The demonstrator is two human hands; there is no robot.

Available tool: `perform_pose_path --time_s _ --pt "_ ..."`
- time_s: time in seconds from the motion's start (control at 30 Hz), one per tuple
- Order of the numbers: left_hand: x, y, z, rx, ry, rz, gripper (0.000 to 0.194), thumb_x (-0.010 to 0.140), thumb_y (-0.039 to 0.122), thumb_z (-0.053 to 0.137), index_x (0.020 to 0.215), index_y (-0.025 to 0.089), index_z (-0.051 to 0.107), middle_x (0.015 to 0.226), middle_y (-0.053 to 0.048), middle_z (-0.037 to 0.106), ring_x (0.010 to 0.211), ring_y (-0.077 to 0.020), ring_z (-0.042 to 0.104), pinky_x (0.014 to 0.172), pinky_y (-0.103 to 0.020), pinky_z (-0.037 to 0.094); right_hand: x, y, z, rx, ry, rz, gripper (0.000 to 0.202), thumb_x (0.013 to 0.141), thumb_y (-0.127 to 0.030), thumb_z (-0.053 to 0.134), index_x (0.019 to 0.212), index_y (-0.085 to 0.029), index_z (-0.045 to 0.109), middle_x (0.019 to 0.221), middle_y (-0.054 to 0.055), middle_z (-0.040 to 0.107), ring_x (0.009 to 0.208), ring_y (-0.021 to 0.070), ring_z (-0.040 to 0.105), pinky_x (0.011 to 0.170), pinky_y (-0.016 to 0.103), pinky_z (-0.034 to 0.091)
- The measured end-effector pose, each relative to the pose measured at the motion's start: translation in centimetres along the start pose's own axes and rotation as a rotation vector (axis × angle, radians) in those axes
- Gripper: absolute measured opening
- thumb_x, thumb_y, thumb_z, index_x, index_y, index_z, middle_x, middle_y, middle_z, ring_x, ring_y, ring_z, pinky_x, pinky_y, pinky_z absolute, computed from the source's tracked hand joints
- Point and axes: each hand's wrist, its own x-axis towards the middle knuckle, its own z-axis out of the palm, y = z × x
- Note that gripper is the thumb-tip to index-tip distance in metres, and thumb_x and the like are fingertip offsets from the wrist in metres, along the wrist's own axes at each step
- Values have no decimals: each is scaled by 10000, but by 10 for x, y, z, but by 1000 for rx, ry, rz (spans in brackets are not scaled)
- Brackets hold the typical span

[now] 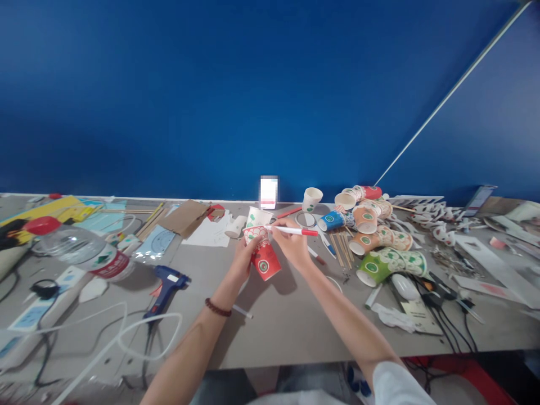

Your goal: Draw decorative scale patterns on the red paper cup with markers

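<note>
Left hand (243,260): we see its fingers wrapped round a red paper cup (263,256), held tilted just above the desk (278,326).
Right hand (291,243): fingers pinch a red-capped marker (295,230), its tip end at the cup's rim.
Behind the cup: one white cup (258,216) and one small white cup (312,198) farther back.
Right side: a heap of paper cups (375,230), at least six, lying on their sides; wooden sticks (341,247) beside them.
Left side: one blue glue gun (166,287), one water bottle (84,250) lying flat, one white cable (126,332).
Back: cardboard (185,216) against the blue wall (253,84).
In the way: we see nothing between hands and cup.
</note>
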Motion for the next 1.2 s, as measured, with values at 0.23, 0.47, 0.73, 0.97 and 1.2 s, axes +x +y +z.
perform_pose_path --time_s 0.23,0.47,0.73,0.97,1.2 --pt "0 -1 -1 -6 -7 6 420 665 367 740 1009 144 646 892 -73 714 814 -216 670 727 -281 493 0 0 1 -17 0 -4 115 791 -319 553 793 -210 589 745 17 651 720 175 643 644 293 525" --pt "-1 1 1 -8 -4 0 454 666 369 751 1049 154 635 936 -82 714 848 -219 672 745 -284 494 -2 1 1 -78 -1 -47 128 801 -323 557 840 -211 605 861 37 671 772 177 642 694 299 526" --pt "-1 1 1 -3 -14 22 435 667 375 748 1025 152 644 920 -87 713 819 -215 677 737 -294 495 -4 2 0 -110 -24 -72 113 802 -293 562 858 -216 621 914 41 685 847 190 652 755 314 526" --pt "0 0 1 -6 -9 29 463 659 389 754 1041 153 643 919 -90 714 840 -231 676 756 -307 497 -3 1 0 -124 -18 -65 127 801 -310 562 858 -216 624 914 47 690 852 195 651 769 326 529" --pt "0 0 1 -2 -12 33 450 661 381 752 1035 156 642 936 -86 714 851 -230 676 743 -298 504 -3 0 0 -123 -33 -67 115 798 -307 563 842 -221 625 917 41 690 862 198 653 771 323 528"
